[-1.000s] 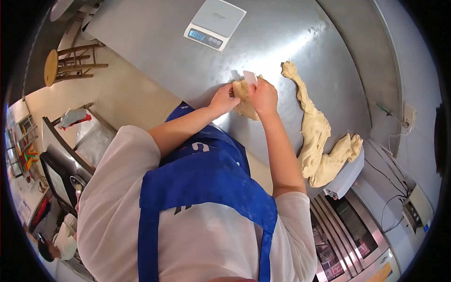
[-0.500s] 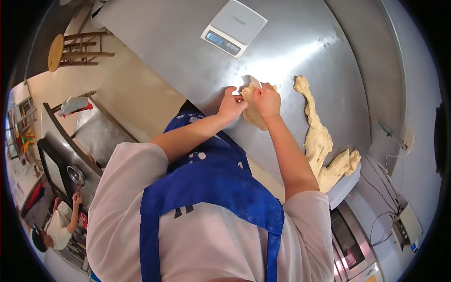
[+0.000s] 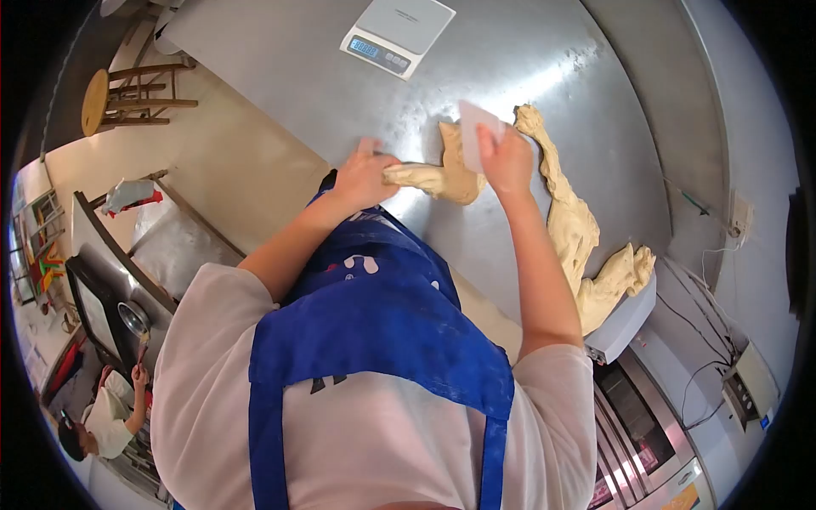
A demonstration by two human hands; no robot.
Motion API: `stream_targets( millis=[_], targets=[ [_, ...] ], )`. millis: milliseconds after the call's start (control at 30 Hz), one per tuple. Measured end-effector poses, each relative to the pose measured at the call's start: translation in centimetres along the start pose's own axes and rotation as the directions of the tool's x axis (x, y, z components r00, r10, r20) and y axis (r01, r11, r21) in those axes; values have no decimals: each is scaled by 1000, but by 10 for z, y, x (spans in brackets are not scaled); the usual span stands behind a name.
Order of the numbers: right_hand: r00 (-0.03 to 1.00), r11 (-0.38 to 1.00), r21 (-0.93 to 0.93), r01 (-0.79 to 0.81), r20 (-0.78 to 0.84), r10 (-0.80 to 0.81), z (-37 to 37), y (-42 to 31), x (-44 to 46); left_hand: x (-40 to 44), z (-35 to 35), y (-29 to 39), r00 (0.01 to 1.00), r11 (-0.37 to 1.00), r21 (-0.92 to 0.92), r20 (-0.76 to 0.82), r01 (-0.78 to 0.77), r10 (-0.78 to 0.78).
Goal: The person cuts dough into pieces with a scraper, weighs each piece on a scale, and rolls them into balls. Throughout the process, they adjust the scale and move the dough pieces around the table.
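My left hand (image 3: pixel 365 177) grips the end of a pale strip of dough (image 3: pixel 418 177) and stretches it to the left. The strip still joins a flat piece of dough (image 3: pixel 461 183) on the steel table. My right hand (image 3: pixel 507 160) is closed around a white dough scraper (image 3: pixel 473 127), tilted up over the right side of that piece. Its lower edge overlaps the dough; whether they touch I cannot tell. Just right of this hand runs a long, lumpy length of dough (image 3: pixel 574 229), which bends towards the table's near right corner. Some left-hand fingers are blurred.
A digital scale (image 3: pixel 406 25) with a lit display stands at the far side of the steel table (image 3: pixel 289 68). A wooden stool (image 3: pixel 98 102) is on the floor at left. Another person (image 3: pixel 110 416) holds a pan at lower left. Cables (image 3: pixel 701 310) hang at right.
My left hand has moved left, drawing out a strip of dough. The right hand has lifted slightly and shifted right with the scraper, now more visible. The camera view has shifted a little.
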State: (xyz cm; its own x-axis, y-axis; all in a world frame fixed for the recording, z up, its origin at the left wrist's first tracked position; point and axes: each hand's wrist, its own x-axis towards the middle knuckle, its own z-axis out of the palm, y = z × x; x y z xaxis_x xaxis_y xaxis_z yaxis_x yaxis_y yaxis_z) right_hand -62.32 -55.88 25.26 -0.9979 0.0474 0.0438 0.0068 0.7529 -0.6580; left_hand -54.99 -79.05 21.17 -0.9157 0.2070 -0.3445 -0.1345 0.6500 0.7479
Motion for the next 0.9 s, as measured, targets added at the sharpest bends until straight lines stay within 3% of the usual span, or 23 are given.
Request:
stream_targets(
  millis=[33, 67, 100, 167, 200, 233, 300, 333, 367, 433, 467, 533, 567, 633, 700, 767, 833, 900],
  targets=[
    [985, 981, -147, 123, 138, -102, 1, -2, -6, -4, -2, 4, 962, 927, 337, -154, -163, 225],
    [940, 926, -270, 262, 287, -182, 4, -4, -9, 2, 0, 10, 954, 919, 335, -141, -206, 266],
    [939, 925, -270, 268, 287, -189, 12, -8, -12, 8, 6, 13, 953, 919, 336, -147, -205, 266],
    [911, 883, -323, 340, 347, -224, 36, -9, -25, 19, 22, 16, 886, 830, 339, 26, -443, 462],
    [896, 856, -329, 399, 337, -288, 48, -4, -30, 22, 24, 18, 874, 753, 468, 95, -462, 477],
    [895, 861, -318, 397, 340, -287, 56, 2, -32, 27, 27, 15, 878, 755, 473, 100, -455, 467],
    [886, 858, -329, 395, 382, -262, 64, 7, -23, 38, 29, 12, 960, 848, 457, 195, -270, 201],
    [875, 850, -315, 422, 386, -292, 66, 10, -18, 36, 31, 10, 962, 845, 462, 170, -270, 214],
    [858, 841, -297, 451, 403, -318, 65, 15, -16, 28, 27, 22, 961, 863, 457, 255, -215, 105],
    [825, 820, -174, 546, 284, -489, 71, 25, -7, 7, 17, 44, 947, 904, 415, 317, -101, -39],
    [762, 749, -228, 623, 395, -513, 75, 25, -8, -6, 5, 53, 924, 930, 366, 364, -27, -116],
    [663, 663, -106, 741, 268, -699, 89, 20, -16, -24, -1, 53, 913, 972, 231, 388, 37, -126],
    [671, 703, -47, 710, 348, -655, 89, 11, -25, -36, -4, 49, 933, 989, 146, 352, 21, -72],
    [519, 596, 91, 797, 401, -755, 91, 13, -34, -40, 20, 39, 889, 987, 145, 440, 69, -127],
    [380, 485, 184, 855, 414, -827, 84, -5, -33, -42, 40, 32, 958, 992, 126, 288, -25, -13],
    [422, 517, 287, 806, 334, -843, 92, -1, -36, -58, 39, 47, 929, 991, 130, 361, 30, -75],
    [528, 566, 52, 822, 302, -794, 98, 14, -13, -41, 84, 38, 913, 990, 118, 390, 82, -122],
    [686, 748, 154, 645, 314, -656, 88, 3, 5, -56, 79, 50, 924, 996, 37, 377, -82, 62]
  ],
)
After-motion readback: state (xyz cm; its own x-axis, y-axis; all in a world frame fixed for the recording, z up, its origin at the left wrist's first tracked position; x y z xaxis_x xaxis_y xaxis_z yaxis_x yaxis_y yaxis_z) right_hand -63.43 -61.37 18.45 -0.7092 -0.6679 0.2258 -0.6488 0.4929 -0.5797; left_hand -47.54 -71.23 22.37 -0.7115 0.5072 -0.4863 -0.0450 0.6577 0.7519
